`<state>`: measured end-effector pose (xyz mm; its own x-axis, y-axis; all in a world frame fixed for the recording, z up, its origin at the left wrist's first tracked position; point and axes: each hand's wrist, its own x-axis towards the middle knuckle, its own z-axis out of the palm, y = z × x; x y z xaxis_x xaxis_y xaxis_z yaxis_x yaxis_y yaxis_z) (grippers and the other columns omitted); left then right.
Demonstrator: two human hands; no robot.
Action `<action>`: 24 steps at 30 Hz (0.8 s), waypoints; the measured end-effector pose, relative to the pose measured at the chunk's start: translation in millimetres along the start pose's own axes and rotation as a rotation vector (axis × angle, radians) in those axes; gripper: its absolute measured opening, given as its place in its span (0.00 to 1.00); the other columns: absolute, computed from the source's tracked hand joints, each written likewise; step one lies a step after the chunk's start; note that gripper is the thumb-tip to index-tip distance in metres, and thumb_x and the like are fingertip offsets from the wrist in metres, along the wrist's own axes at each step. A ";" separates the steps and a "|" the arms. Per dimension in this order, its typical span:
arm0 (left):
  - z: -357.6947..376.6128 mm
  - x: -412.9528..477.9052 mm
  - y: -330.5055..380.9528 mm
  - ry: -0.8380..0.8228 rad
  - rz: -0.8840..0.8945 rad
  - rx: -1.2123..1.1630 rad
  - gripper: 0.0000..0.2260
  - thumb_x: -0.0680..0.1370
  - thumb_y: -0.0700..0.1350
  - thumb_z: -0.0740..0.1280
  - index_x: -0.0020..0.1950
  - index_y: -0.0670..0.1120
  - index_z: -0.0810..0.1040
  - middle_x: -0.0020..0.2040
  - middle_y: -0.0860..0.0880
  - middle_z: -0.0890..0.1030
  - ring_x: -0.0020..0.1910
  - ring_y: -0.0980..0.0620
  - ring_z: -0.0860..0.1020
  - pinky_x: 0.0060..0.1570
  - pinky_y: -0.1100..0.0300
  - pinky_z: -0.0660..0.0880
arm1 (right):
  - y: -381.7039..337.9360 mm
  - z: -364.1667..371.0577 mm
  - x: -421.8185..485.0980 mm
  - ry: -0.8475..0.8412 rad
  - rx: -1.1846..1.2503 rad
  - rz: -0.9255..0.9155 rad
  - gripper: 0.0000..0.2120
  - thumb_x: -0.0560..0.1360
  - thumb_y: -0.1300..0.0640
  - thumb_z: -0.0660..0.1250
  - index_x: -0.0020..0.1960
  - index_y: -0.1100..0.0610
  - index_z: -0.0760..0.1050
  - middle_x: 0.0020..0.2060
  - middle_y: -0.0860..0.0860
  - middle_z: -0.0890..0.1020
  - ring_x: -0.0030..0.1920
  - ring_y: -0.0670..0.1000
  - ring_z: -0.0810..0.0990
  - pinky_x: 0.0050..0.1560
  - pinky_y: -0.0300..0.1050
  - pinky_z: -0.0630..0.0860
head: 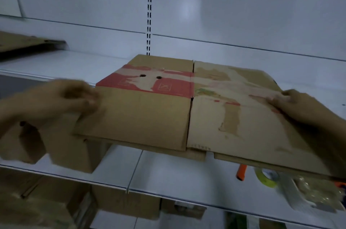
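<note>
A flattened brown cardboard box (168,109) with a red printed band and torn label patches is held level above a white shelf (164,170). My right hand (299,107) grips its right edge, thumb on top. My left hand (61,97) is at the left edge, blurred, its fingers curled against the cardboard; the exact hold is unclear.
Smaller brown boxes (61,146) stand on the shelf under my left hand. A tape roll (265,176), an orange-handled tool (241,171) and clear plastic packaging (314,195) lie at the right. More cardboard boxes (127,204) sit on the shelf below. White back panels with a slotted upright (149,11) stand behind.
</note>
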<state>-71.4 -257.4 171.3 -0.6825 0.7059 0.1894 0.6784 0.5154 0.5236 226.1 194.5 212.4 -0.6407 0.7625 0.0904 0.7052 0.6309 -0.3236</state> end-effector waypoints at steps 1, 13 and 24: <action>-6.1 15.5 6.2 0.178 -0.049 0.006 0.13 0.73 0.54 0.72 0.57 0.59 0.79 0.55 0.51 0.81 0.56 0.51 0.79 0.57 0.49 0.73 | 5.4 4.8 9.5 -0.015 0.025 0.033 0.47 0.66 0.26 0.50 0.72 0.59 0.63 0.68 0.62 0.71 0.64 0.63 0.72 0.63 0.58 0.69; 40.9 109.3 80.1 0.396 -0.581 -0.084 0.37 0.73 0.58 0.71 0.74 0.42 0.62 0.72 0.38 0.67 0.67 0.37 0.68 0.66 0.45 0.66 | 27.3 27.0 28.7 0.255 0.185 -0.039 0.43 0.59 0.21 0.53 0.63 0.48 0.71 0.57 0.56 0.78 0.53 0.60 0.77 0.49 0.53 0.71; -25.8 52.2 72.9 0.872 -0.579 -0.487 0.25 0.68 0.59 0.75 0.53 0.44 0.75 0.53 0.44 0.78 0.51 0.42 0.77 0.51 0.47 0.76 | -44.3 41.9 21.6 0.479 0.981 -0.170 0.28 0.72 0.52 0.72 0.69 0.48 0.66 0.68 0.52 0.69 0.63 0.51 0.71 0.63 0.52 0.71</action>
<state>-64.6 -195.6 240.8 -0.9418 -0.2484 0.2264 0.1551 0.2763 0.9485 168.3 177.0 189.3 -0.3732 0.7868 0.4916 -0.0643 0.5066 -0.8598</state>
